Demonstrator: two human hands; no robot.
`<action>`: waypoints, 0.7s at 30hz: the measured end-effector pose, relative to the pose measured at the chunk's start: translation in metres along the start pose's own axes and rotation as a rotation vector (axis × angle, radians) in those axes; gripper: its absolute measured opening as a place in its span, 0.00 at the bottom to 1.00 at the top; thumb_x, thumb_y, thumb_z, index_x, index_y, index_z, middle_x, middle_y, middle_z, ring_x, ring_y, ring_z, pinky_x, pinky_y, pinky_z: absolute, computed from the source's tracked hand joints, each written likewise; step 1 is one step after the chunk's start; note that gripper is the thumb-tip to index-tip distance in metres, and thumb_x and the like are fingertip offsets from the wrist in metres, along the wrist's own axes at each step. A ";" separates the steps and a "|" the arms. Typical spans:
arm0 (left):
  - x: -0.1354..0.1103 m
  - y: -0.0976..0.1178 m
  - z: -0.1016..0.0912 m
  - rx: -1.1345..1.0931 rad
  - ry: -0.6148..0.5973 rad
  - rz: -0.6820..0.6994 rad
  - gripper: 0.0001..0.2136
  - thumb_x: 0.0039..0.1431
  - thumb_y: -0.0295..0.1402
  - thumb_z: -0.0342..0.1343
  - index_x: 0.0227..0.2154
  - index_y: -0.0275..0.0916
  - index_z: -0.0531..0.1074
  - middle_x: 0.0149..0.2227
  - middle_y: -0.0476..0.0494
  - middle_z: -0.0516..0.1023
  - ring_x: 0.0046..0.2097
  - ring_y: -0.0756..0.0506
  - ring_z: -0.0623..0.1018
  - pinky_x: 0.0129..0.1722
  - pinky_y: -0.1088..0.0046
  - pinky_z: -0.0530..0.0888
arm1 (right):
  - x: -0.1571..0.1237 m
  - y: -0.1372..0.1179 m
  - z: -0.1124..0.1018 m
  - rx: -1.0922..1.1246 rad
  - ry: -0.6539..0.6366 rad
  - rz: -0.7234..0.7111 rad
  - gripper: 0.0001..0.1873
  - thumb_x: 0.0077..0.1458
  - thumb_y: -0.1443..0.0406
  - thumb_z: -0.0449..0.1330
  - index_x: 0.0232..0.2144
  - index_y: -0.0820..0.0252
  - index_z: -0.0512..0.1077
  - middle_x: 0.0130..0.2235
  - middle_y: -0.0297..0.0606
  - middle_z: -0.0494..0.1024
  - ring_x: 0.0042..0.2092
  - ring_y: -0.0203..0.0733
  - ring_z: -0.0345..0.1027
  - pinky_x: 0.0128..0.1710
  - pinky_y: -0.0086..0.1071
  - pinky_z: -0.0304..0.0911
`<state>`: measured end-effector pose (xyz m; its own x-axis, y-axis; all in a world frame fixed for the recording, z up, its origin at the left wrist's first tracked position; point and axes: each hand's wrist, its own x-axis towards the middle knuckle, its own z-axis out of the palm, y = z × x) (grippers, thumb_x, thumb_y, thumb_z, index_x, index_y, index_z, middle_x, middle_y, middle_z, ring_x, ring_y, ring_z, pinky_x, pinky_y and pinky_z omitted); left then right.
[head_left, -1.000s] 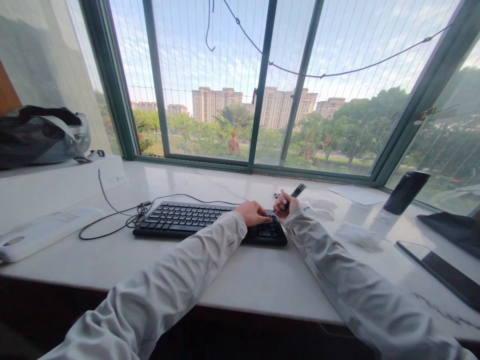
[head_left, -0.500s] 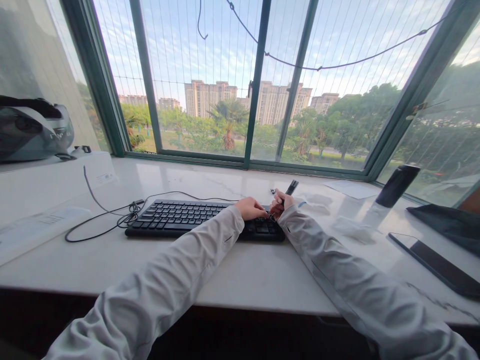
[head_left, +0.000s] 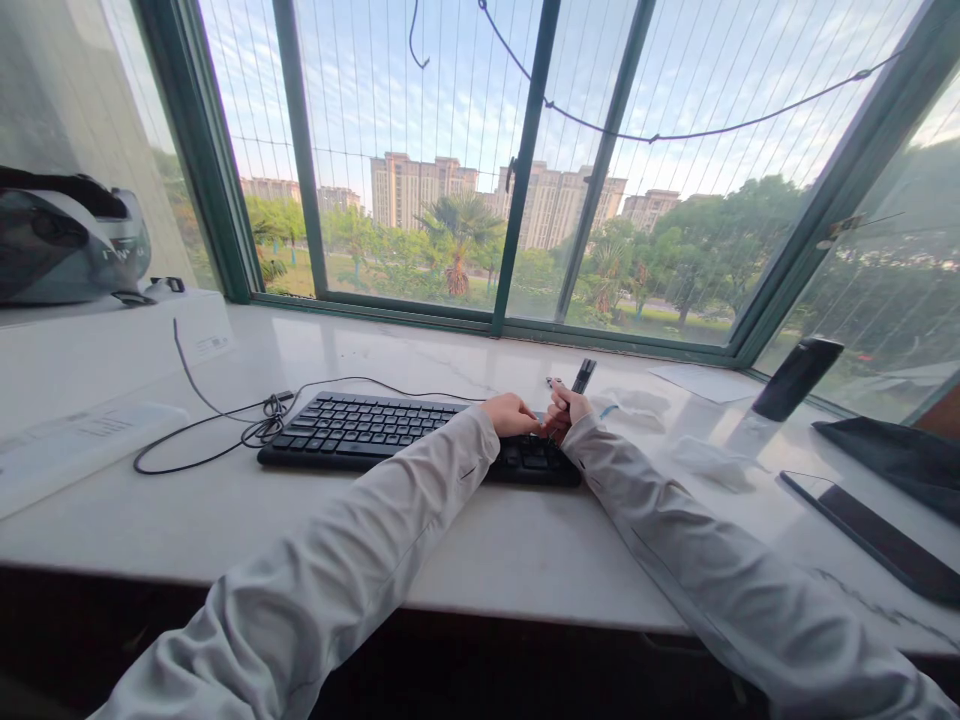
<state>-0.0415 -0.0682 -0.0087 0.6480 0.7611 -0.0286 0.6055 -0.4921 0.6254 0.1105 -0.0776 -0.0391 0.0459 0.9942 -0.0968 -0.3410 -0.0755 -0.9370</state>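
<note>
1. The right hand (head_left: 568, 409) is clamped on a dark tool (head_left: 581, 377), above the right end of the keyboard (head_left: 390, 434).
2. The left hand (head_left: 513, 414) rests curled on the keys, holding nothing.
3. The keyboard lies on the counter (head_left: 487, 550).

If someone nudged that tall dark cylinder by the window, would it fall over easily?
Probably. The dark cylinder is tall and narrow and appears to lean, so it may tip. Being round, it would likely roll across the smooth countertop.

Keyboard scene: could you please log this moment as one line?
left hand: on keyboard right end | right hand: holding dark tool | surface: white counter
</note>
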 end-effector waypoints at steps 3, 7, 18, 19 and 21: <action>0.003 -0.007 0.000 0.002 -0.006 0.047 0.16 0.46 0.42 0.60 0.34 0.36 0.82 0.24 0.46 0.77 0.35 0.43 0.73 0.36 0.72 0.67 | -0.003 0.003 0.004 0.044 0.014 -0.070 0.27 0.56 0.53 0.53 0.15 0.54 0.44 0.06 0.22 0.44 0.10 0.30 0.37 0.13 0.28 0.47; 0.008 -0.019 0.002 -0.074 -0.019 0.106 0.18 0.44 0.43 0.61 0.36 0.37 0.81 0.27 0.47 0.79 0.37 0.44 0.74 0.39 0.73 0.68 | -0.011 0.005 0.007 0.058 -0.028 -0.136 0.27 0.55 0.53 0.54 0.15 0.54 0.44 0.07 0.22 0.45 0.10 0.29 0.38 0.12 0.27 0.43; 0.011 -0.024 0.014 -0.135 0.066 0.080 0.22 0.36 0.46 0.64 0.35 0.39 0.81 0.24 0.48 0.77 0.33 0.47 0.74 0.33 0.75 0.67 | -0.023 0.013 0.010 -0.008 -0.051 -0.270 0.31 0.46 0.52 0.61 0.16 0.54 0.41 0.07 0.22 0.46 0.10 0.27 0.38 0.12 0.28 0.38; 0.010 -0.024 0.014 -0.128 0.070 0.080 0.21 0.36 0.47 0.64 0.34 0.39 0.82 0.23 0.49 0.77 0.33 0.47 0.74 0.32 0.75 0.67 | -0.021 0.014 0.010 -0.019 -0.047 -0.282 0.31 0.45 0.52 0.61 0.16 0.54 0.41 0.07 0.23 0.47 0.10 0.27 0.38 0.12 0.28 0.38; 0.010 -0.024 0.015 -0.123 0.081 0.079 0.21 0.36 0.47 0.64 0.33 0.40 0.82 0.23 0.49 0.77 0.33 0.47 0.74 0.31 0.76 0.67 | -0.019 0.016 0.008 -0.039 -0.044 -0.289 0.32 0.43 0.52 0.62 0.15 0.54 0.40 0.07 0.23 0.47 0.10 0.27 0.39 0.12 0.28 0.38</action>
<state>-0.0426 -0.0552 -0.0358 0.6492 0.7559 0.0845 0.4897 -0.5003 0.7140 0.0969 -0.0974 -0.0492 0.0949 0.9772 0.1900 -0.2834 0.2095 -0.9359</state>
